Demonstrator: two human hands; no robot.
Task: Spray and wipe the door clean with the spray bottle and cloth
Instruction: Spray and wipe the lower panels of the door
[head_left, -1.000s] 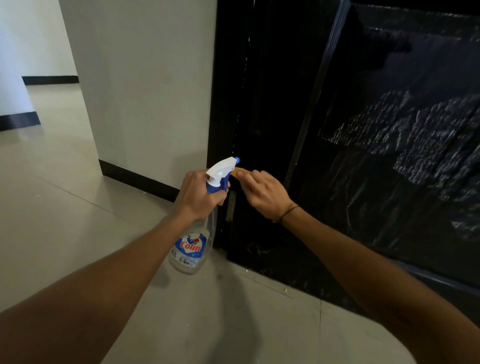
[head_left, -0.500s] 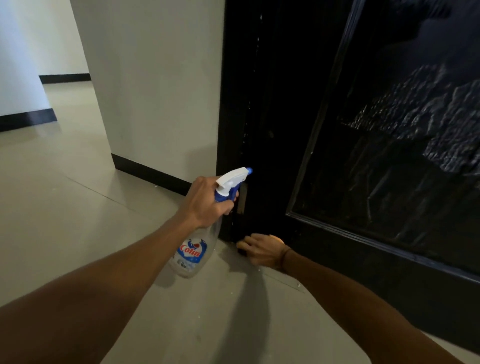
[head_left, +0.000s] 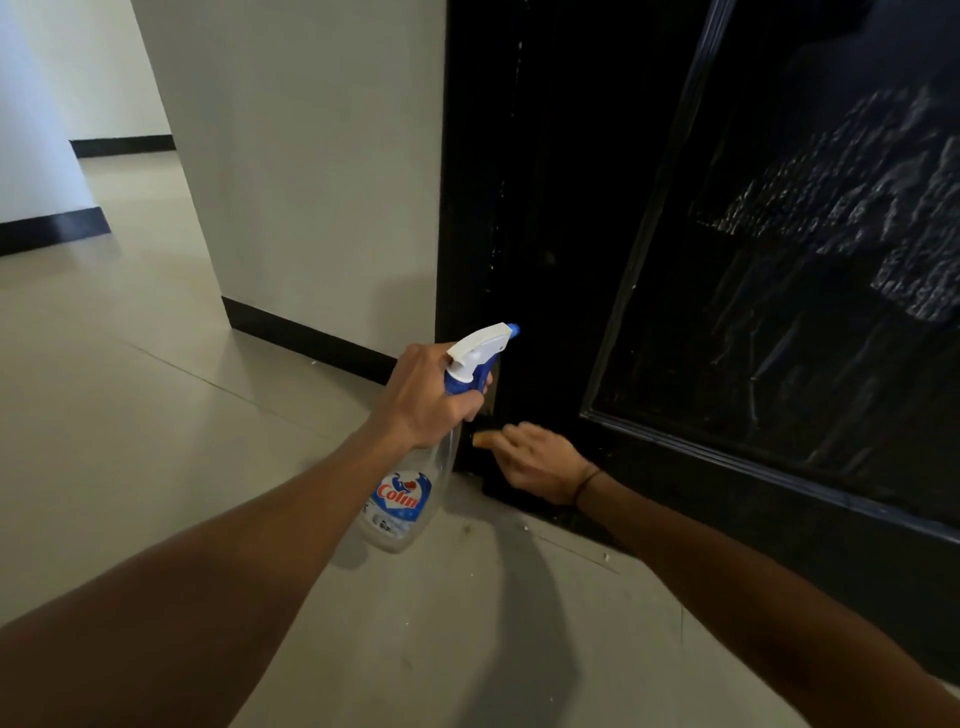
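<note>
Left hand (head_left: 431, 400) grips the spray bottle (head_left: 415, 467); right hand (head_left: 540, 462) presses the cloth (head_left: 482, 439) low against the door (head_left: 545, 260) — a careless trigger squeeze could wet the floor (head_left: 156, 415).

Both bare forearms reach in from the bottom of the frame toward its centre. The left hand (head_left: 426, 397) is curled tight, knuckles up, fingers wrapped closed. The right hand (head_left: 537, 462), lower and just right of it, is cupped palm down, a dark band at its wrist.
</note>
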